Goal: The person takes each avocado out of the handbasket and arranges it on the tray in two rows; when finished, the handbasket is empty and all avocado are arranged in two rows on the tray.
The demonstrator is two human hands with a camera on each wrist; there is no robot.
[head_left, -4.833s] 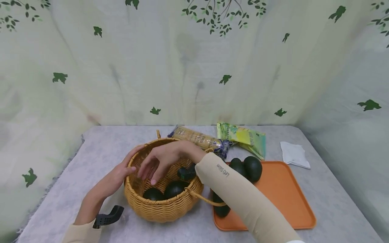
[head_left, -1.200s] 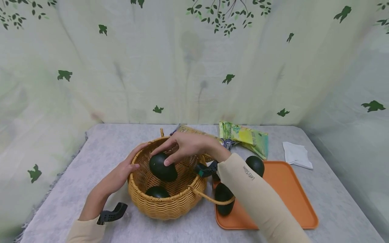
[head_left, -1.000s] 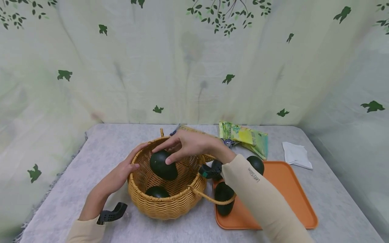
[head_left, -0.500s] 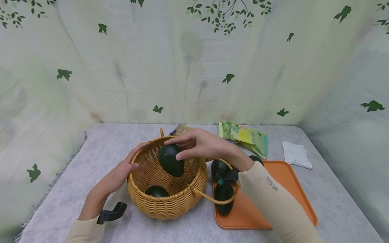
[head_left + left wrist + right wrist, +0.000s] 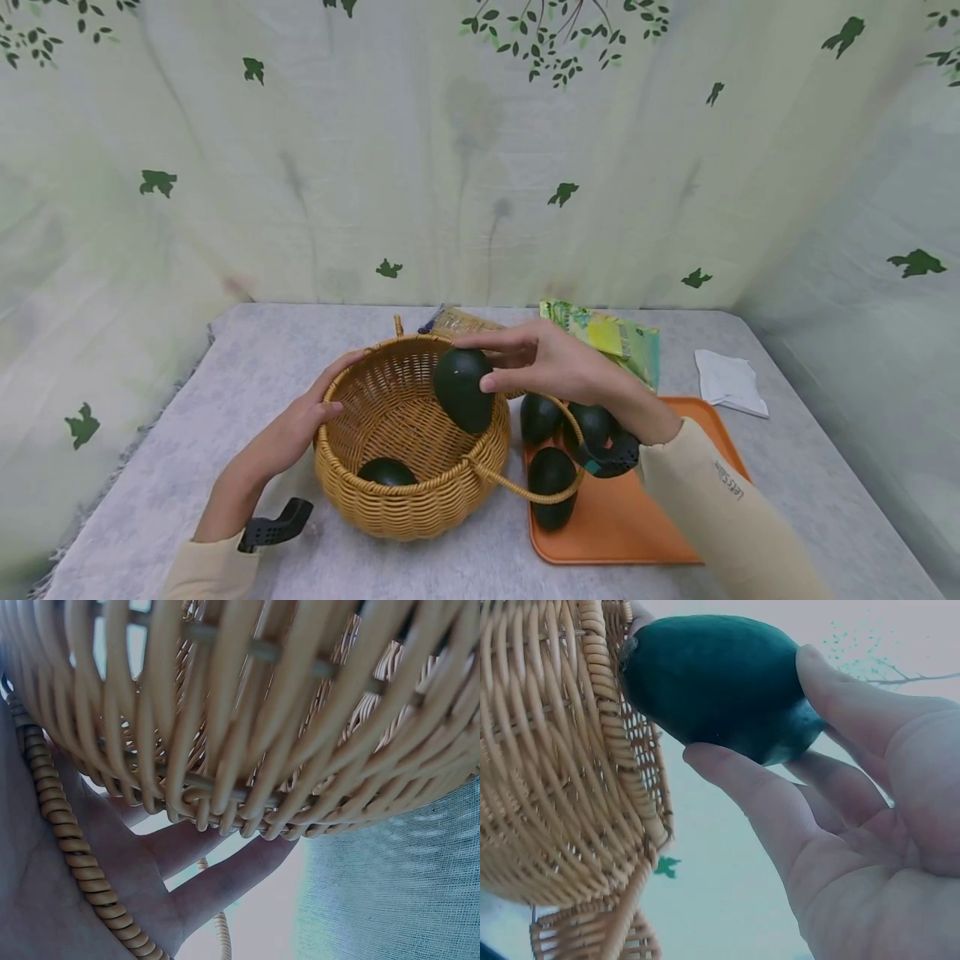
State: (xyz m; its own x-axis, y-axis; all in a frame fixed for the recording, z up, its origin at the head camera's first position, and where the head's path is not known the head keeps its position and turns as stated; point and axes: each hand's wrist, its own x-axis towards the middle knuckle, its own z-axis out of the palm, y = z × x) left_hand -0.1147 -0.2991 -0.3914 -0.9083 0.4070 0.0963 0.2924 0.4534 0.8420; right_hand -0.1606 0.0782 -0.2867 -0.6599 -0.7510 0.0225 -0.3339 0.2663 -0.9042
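Observation:
In the head view my right hand [image 5: 551, 362] pinches a dark green avocado [image 5: 463, 392] between thumb and fingers, above the right rim of the wicker basket [image 5: 408, 515]. The right wrist view shows this avocado [image 5: 720, 682] held at one end by the fingertips, beside the basket rim. My left hand [image 5: 296, 425] grips the basket's left side, its thumb over the rim. From the left wrist view, its fingers [image 5: 232, 881] lie along the outside of the weave, and a coiled handle [image 5: 79, 855] crosses the palm. One avocado [image 5: 387, 472] lies in the basket bottom.
An orange tray [image 5: 615, 533] right of the basket holds three visible avocados at its left side. A basket handle [image 5: 536, 498] hangs over it. Behind lie a noodle-like packet [image 5: 461, 322] and a green-yellow packet [image 5: 626, 342]. A white packet [image 5: 732, 382] lies far right.
My right hand, empty inside the basket at first, has taken an avocado and moved right and up with it to the rim. The left hand stays on the basket.

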